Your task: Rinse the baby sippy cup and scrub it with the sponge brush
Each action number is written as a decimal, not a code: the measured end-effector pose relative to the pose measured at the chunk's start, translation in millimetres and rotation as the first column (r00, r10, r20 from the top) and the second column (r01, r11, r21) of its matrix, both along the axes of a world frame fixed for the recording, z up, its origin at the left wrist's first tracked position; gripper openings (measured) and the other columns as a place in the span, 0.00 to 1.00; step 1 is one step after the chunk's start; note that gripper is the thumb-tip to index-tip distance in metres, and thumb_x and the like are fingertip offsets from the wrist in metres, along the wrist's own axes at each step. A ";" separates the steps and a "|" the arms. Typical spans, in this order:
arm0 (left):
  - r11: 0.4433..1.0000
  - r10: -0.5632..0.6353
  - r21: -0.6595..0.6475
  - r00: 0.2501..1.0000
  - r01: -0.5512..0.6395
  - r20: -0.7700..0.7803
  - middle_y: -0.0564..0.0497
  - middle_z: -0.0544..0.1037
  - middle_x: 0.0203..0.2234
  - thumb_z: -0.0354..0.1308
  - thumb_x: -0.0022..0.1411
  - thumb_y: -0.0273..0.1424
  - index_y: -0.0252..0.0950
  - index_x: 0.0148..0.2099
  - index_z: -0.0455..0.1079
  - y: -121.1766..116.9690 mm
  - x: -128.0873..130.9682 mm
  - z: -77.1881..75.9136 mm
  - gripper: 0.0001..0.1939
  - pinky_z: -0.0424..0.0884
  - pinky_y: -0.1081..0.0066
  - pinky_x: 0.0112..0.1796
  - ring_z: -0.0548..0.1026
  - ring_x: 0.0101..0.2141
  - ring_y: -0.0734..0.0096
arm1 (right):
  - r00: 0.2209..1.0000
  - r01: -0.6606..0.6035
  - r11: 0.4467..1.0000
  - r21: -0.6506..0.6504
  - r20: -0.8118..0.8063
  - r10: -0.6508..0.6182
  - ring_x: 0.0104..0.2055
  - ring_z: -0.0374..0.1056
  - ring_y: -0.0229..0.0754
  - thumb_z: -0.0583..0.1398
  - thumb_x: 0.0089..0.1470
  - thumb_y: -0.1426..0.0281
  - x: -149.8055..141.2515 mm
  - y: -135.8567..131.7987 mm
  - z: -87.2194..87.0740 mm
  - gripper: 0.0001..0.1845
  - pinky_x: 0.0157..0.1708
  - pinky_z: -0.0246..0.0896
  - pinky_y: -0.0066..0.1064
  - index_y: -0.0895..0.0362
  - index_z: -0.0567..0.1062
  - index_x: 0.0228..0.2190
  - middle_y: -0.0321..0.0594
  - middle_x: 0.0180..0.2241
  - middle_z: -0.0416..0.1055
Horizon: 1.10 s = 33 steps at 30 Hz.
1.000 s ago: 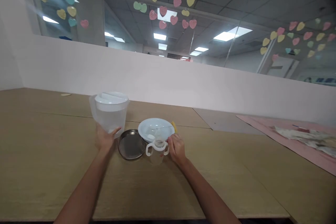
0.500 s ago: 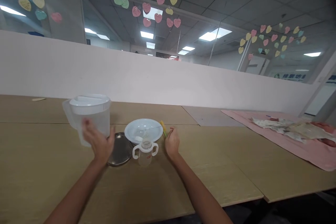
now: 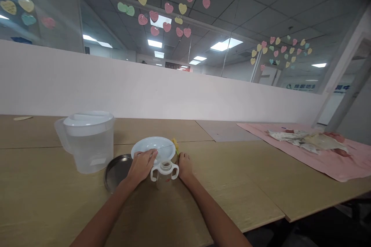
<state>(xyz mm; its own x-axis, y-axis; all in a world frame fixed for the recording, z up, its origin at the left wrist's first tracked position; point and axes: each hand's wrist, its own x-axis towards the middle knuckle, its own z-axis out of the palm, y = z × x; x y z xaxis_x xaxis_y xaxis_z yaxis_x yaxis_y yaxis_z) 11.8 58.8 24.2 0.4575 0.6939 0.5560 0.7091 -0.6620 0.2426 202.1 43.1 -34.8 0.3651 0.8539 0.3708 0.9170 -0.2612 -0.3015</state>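
Observation:
My left hand (image 3: 142,165) reaches over the near left rim of a white bowl (image 3: 139,145), fingers stretched over the inside and hiding part of it. My right hand (image 3: 185,166) is curled beside the bowl's right rim, next to a slim yellow-and-green tool (image 3: 175,144) whose kind I cannot tell. What its fingers hold, if anything, is hidden. Between my hands a clear baby bottle (image 3: 164,179) with a white two-handled collar stands upright, its mouth uncapped. A round metal tray (image 3: 116,170) lies left of my left hand.
A lidded translucent pitcher (image 3: 93,148) with clear liquid stands at the left. A flat pale piece (image 3: 23,118) lies far left. At the right, a pink cloth (image 3: 313,166) bears crumpled pale items (image 3: 319,142). A low white wall (image 3: 162,92) runs behind the table.
My left hand has moved right, from in front of the pitcher to the bowl. My right hand stays by the bowl's right side. The bottle sits farther right relative to the bowl. The view has shifted.

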 end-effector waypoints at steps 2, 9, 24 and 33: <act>0.999 -0.048 0.013 0.996 0.047 0.070 0.47 0.75 0.45 0.34 0.66 0.39 0.36 0.50 0.67 0.6 -4.7 -1.4 0.23 0.63 0.65 0.47 0.72 0.45 0.65 | 1.000 -0.010 1.000 -0.009 0.004 0.011 0.42 0.64 0.46 0.52 0.51 0.76 0.2 -0.2 -0.5 0.10 0.38 0.53 0.32 0.61 0.69 0.37 0.50 0.37 0.69; 0.996 0.070 0.059 0.980 -0.060 -0.185 0.42 0.78 0.35 0.35 0.66 0.34 0.33 0.37 0.72 -4.2 -15.4 -3.7 0.23 0.61 0.59 0.45 0.73 0.40 0.59 | 0.999 -0.039 0.998 -0.045 -0.030 0.038 0.42 0.65 0.44 0.51 0.52 0.78 5.1 -0.6 -4.2 0.12 0.36 0.53 0.29 0.60 0.69 0.39 0.49 0.38 0.69; 0.998 -0.059 -0.017 0.995 0.058 -0.086 0.48 0.78 0.32 0.39 0.65 0.38 0.37 0.36 0.71 -9.8 -12.8 -8.2 0.20 0.57 0.62 0.45 0.73 0.36 0.65 | 0.990 -0.032 0.999 -0.002 -0.135 0.032 0.40 0.67 0.42 0.52 0.51 0.78 8.3 -2.4 -5.7 0.16 0.32 0.53 0.27 0.59 0.67 0.43 0.46 0.38 0.70; 0.995 -0.057 -0.086 0.998 0.054 -0.023 0.48 0.78 0.32 0.43 0.63 0.41 0.39 0.39 0.72 -12.6 -11.2 -7.6 0.18 0.56 0.61 0.45 0.72 0.39 0.63 | 0.986 -0.045 0.999 0.020 -0.162 0.047 0.40 0.66 0.42 0.53 0.50 0.77 8.1 -4.0 -5.6 0.16 0.32 0.53 0.27 0.60 0.67 0.42 0.46 0.38 0.71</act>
